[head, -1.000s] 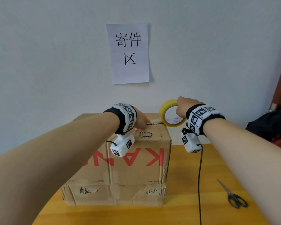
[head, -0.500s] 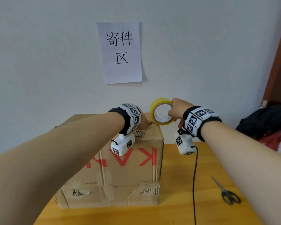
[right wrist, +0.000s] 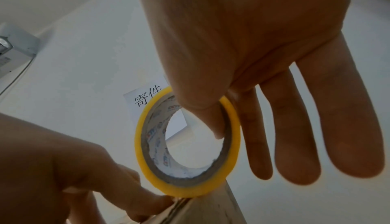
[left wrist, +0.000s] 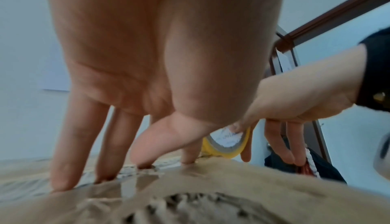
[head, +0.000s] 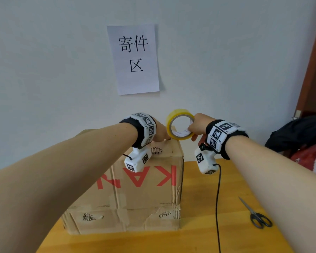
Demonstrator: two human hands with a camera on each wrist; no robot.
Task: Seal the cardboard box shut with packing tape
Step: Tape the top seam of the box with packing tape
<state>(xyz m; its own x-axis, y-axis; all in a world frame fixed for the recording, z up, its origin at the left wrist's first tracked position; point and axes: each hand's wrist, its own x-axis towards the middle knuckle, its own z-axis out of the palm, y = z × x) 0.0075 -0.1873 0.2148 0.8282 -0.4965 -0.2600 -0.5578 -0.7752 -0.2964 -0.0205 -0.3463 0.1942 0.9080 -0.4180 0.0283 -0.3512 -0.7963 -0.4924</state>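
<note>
The box (head: 135,189) stands on the bench (head: 208,225). The left hand (head: 160,132) presses straight fingers (left wrist: 63,152) onto its top near the right edge. Just beside it, the tape (head: 180,125) sits at that edge, pinched by the right hand (head: 198,125), thumb inside the core. Scissors (head: 257,215) lie far right.

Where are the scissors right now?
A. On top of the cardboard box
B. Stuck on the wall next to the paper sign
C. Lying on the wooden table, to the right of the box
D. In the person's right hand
C. The scissors lie flat on the wooden table, right of the cardboard box, while the right hand holds the yellow tape roll instead.
</note>
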